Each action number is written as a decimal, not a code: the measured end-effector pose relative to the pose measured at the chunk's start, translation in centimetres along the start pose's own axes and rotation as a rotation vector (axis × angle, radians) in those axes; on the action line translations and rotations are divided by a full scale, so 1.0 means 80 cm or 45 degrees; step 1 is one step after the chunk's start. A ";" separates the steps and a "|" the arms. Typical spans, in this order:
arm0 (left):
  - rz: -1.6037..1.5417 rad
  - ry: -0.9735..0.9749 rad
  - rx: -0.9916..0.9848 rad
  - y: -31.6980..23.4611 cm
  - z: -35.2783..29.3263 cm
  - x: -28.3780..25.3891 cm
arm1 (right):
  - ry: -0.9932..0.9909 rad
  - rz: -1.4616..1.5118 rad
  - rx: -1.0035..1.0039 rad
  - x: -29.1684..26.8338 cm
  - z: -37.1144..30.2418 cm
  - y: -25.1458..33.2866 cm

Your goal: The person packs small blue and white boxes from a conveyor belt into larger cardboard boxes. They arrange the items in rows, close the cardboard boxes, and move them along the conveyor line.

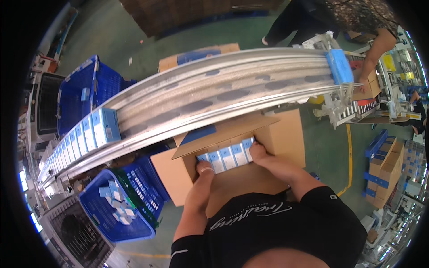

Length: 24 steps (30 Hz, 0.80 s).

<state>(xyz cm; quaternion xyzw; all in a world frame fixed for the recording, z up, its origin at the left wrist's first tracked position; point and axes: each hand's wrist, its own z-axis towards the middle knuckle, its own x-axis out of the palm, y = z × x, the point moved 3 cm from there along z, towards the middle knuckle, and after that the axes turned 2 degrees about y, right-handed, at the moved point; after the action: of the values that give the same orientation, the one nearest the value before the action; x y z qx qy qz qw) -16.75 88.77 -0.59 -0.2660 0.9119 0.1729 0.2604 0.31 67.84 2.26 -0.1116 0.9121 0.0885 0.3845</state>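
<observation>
Packing in progress, mid-stage by my judgement. Open brown cardboard box (287, 139) below the metal-railed conveyor (232, 85); inside it, a row of about five white-and-blue cartons (227, 157). Left hand (205, 168) and right hand (258, 152) grasp the row between them, one at each end; fingertips hidden. Done: this row is within the box walls. Whether it is fully seated, or other layers lie beneath, cannot tell. Remaining, probably: release, any further filling, closing the spread flaps. Long queue of matching upright cartons (106, 126) stands on the conveyor's left stretch, unboxed.
</observation>
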 end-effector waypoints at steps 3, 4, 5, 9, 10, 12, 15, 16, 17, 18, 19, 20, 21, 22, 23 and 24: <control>0.067 0.019 0.244 0.018 -0.009 -0.012 | -0.018 -0.478 -0.301 0.033 -0.001 0.016; 0.021 -0.014 0.224 0.015 -0.012 -0.007 | 0.023 -0.556 -0.468 0.005 -0.017 0.038; -0.032 -0.059 0.207 0.008 -0.016 -0.006 | 0.050 -0.642 -0.635 -0.028 -0.037 0.060; -0.020 -0.139 0.638 0.011 -0.094 -0.084 | 0.019 -0.022 -1.084 -0.207 -0.175 0.159; -0.262 -0.292 0.721 0.032 -0.129 -0.137 | 0.044 0.520 -1.215 -0.248 -0.196 0.167; -0.575 -0.706 0.746 0.091 -0.227 -0.243 | -0.431 0.825 -1.403 -0.327 -0.233 0.176; -0.294 -1.791 0.620 0.249 -0.250 -0.347 | -1.171 0.981 -1.227 -0.383 -0.207 0.180; -0.447 -1.840 0.249 0.297 -0.249 -0.387 | -1.102 0.931 -1.059 -0.371 -0.178 0.183; -0.407 -2.018 0.083 0.365 -0.227 -0.406 | -1.020 0.888 -0.906 -0.366 -0.160 0.188; -0.497 -2.075 -0.229 0.433 -0.201 -0.419 | -1.272 0.551 -1.117 -0.376 -0.166 0.204; -0.299 -1.918 -0.601 0.500 -0.179 -0.417 | -1.226 0.522 -1.086 -0.375 -0.173 0.218; -0.401 -1.625 -0.706 0.548 -0.163 -0.410 | -1.171 0.526 -1.065 -0.374 -0.171 0.221; -0.494 -1.321 -0.791 0.575 -0.150 -0.406 | -1.114 0.528 -1.034 -0.371 -0.168 0.224; -0.489 -1.229 -0.755 0.561 -0.148 -0.427 | -1.069 0.545 -0.967 -0.373 -0.161 0.219; -0.479 -1.138 -0.722 0.550 -0.153 -0.449 | -1.022 0.565 -0.902 -0.374 -0.155 0.214; -0.520 -1.049 -0.704 0.543 -0.151 -0.460 | -0.967 0.582 -0.840 -0.373 -0.153 0.210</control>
<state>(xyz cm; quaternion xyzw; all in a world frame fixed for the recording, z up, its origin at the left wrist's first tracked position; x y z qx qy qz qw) -19.78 132.49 37.66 -0.4066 0.5843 0.4427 0.5453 7.68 84.99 33.50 0.0145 0.6342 0.4850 0.6019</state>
